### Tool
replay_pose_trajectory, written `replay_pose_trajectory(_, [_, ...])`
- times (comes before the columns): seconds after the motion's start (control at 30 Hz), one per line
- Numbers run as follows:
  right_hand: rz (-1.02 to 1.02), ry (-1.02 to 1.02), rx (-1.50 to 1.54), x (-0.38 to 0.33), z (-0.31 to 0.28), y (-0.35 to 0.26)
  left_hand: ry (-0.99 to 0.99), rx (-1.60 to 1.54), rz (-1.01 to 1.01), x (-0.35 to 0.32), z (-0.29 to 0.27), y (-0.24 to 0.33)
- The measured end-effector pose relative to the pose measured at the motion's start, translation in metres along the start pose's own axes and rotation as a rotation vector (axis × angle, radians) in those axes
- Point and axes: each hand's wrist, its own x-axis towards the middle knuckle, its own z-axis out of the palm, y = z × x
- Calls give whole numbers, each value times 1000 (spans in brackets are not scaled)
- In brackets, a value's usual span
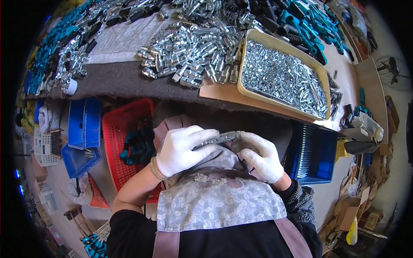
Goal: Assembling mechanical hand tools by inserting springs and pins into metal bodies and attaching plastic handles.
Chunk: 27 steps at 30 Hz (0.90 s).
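Note:
Both my hands wear white gloves and meet over my lap, below the table edge. My left hand point(183, 148) and my right hand point(260, 155) together grip a slim grey metal part point(219, 139) that lies between them, pointing left to right. Under the hands is my apron point(219, 206), patterned grey and white. On the table above lie a heap of shiny metal fittings point(193, 47) and a beige tray point(247, 92) filled with small silver pieces.
A red basket point(118, 129) with teal-handled parts stands at my lower left, with blue bins point(84, 122) beside it. A dark blue crate point(314, 152) sits at my right. Teal and black handles point(309, 23) pile along the table's far side. Cardboard boxes litter the floor at right.

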Motion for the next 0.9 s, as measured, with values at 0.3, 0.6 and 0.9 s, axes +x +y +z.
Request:
replay_pose_trajectory(0.3, [-327,219,-692,52,-69,-104,13,-54,-53,-4,-9,-6])
replay_pose_trajectory(0.6, [-182,850,-1403,236,-308,-140,-26,6,-56,14,-8,1])
replay_pose_trajectory(0.9, [-221,848,-1438,317,-304,-151,12,72,-156,24,-10,1])
